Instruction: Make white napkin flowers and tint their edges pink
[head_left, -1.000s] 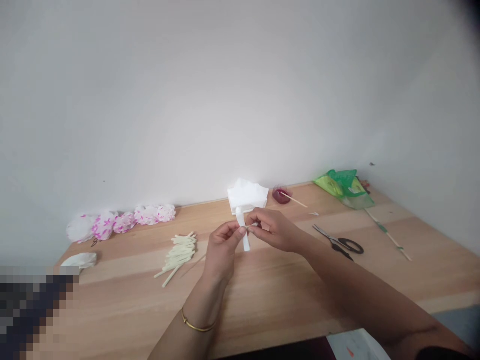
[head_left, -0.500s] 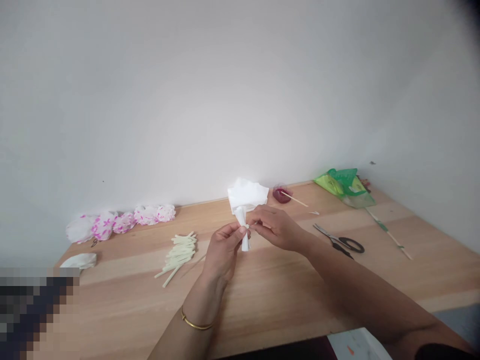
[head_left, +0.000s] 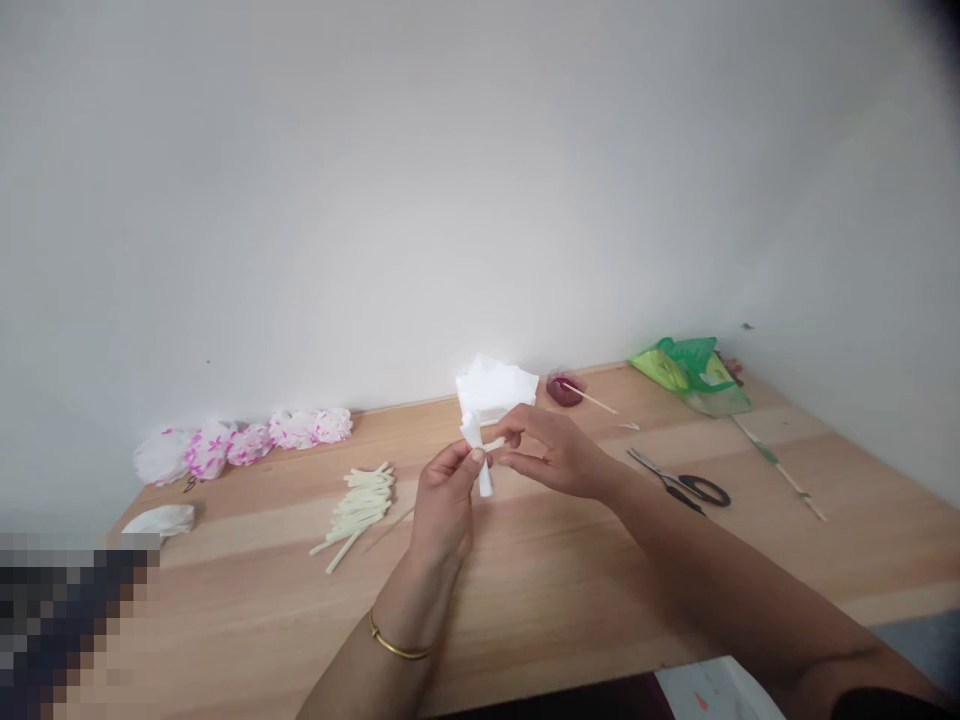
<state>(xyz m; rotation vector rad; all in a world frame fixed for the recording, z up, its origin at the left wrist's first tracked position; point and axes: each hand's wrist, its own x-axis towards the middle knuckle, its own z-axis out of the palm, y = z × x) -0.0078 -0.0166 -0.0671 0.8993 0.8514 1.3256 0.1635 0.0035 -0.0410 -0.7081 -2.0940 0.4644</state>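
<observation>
My left hand (head_left: 444, 500) pinches a narrow, pleated piece of white tissue paper (head_left: 485, 482) at its middle. The paper stands nearly upright, its ends showing above and below my thumb. From the pinched spot a short pale strip (head_left: 494, 444) sticks out to the right. Close beside it is my right hand (head_left: 562, 452), thumb and forefinger apart with a gap between them; no firm hold on the strip shows. Behind both hands lies a stack of white tissue sheets (head_left: 504, 386). The far side of the pinched paper is hidden by my left fingers.
Pale green strips (head_left: 364, 508) lie in a pile on the left. Pink-and-white paper puffs (head_left: 247, 443) line the wall. At right are scissors (head_left: 686, 483), a dark red coil (head_left: 564, 391), a green plastic bag (head_left: 690, 370) and a thin stick (head_left: 776, 462).
My right thumb and forefinger have spread from their pinch near the paper. The pale strip now shows, pointing right. The tissue paper has shifted slightly left and tilted.
</observation>
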